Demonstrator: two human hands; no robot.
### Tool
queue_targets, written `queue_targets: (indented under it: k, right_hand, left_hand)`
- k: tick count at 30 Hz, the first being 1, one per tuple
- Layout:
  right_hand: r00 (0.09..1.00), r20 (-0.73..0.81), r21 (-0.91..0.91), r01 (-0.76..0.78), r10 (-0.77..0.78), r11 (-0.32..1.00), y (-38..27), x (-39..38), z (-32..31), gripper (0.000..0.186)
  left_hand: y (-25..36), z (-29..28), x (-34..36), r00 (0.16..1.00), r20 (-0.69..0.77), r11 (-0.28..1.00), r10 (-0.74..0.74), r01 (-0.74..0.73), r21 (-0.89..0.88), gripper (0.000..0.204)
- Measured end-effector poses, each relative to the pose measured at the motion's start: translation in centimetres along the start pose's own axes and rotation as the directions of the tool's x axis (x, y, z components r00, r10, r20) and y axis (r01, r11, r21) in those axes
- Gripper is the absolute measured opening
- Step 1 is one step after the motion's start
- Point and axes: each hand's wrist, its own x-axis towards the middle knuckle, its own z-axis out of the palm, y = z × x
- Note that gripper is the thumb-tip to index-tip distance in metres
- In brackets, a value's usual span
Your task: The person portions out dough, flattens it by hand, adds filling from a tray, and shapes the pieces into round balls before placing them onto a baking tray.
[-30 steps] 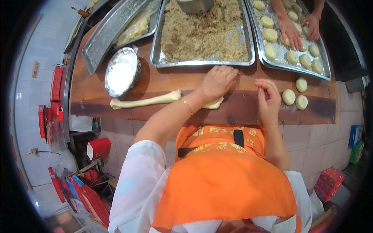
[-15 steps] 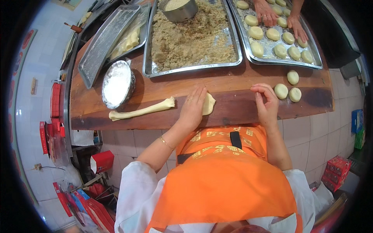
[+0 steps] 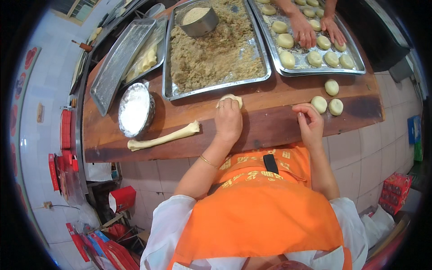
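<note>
My left hand (image 3: 228, 117), fingers curled, grips a flat piece of dough (image 3: 236, 101) on the wooden table (image 3: 274, 121). Its fingertips are partly hidden by the knuckles. My right hand (image 3: 308, 121) hovers near the table's front edge, fingers loosely bent and apart, holding nothing that I can see. Beside it lie three round dough pieces (image 3: 319, 104). To the left of my left hand is a long dough rope (image 3: 163, 137), and behind that a metal bowl of white powder (image 3: 135, 110).
A tray of crumbly mixture (image 3: 211, 58) holds a metal ring (image 3: 198, 24). At left are stacked trays (image 3: 114, 72) with dough rolls (image 3: 146, 58). At back right, another person's hands (image 3: 303, 31) touch dough rounds on a tray (image 3: 281, 69). Red boxes (image 3: 65, 130) stand left.
My left hand has drawn back, then pushed away from me, its fingers now curled, with the flat dough farther back. The other person's hands have shifted among the rounds. The view has shifted.
</note>
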Motion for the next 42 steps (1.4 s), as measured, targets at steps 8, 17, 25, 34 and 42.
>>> queue_targets:
  k: [8,17,25,34,42]
  right_hand:
    - [0.997,-0.069,-0.035,0.034,-0.037,0.999,-0.1,-0.6,-2.8,0.018]
    - [0.995,-0.091,-0.011,-0.042,0.041,0.999,-0.2,-1.6,-3.5,0.017]
    - [0.998,-0.063,-0.037,-0.031,0.028,0.999,0.0,-1.9,-4.0,0.014]
    - [0.999,-0.028,-0.05,-0.023,0.022,0.998,-0.6,-1.8,-2.5,0.016]
    - [0.989,0.144,-0.092,-0.019,0.032,0.996,-3.8,4.5,2.2,0.014]
  left_hand:
    - [5.1,3.9,3.8,0.996,-0.083,0.978,-0.033,0.015,-0.206,0.023]
    - [8.0,3.3,4.8,0.999,-0.052,0.898,0.005,-0.027,-0.44,0.026]
    - [9.5,4.1,2.2,0.932,0.011,0.798,0.362,-0.303,-0.52,0.027]
    - [1.1,-1.1,1.1,0.816,0.083,0.694,0.572,-0.428,-0.579,0.031]
    - [3.4,-1.4,0.5,0.924,0.369,0.173,-0.101,0.382,-0.908,0.026]
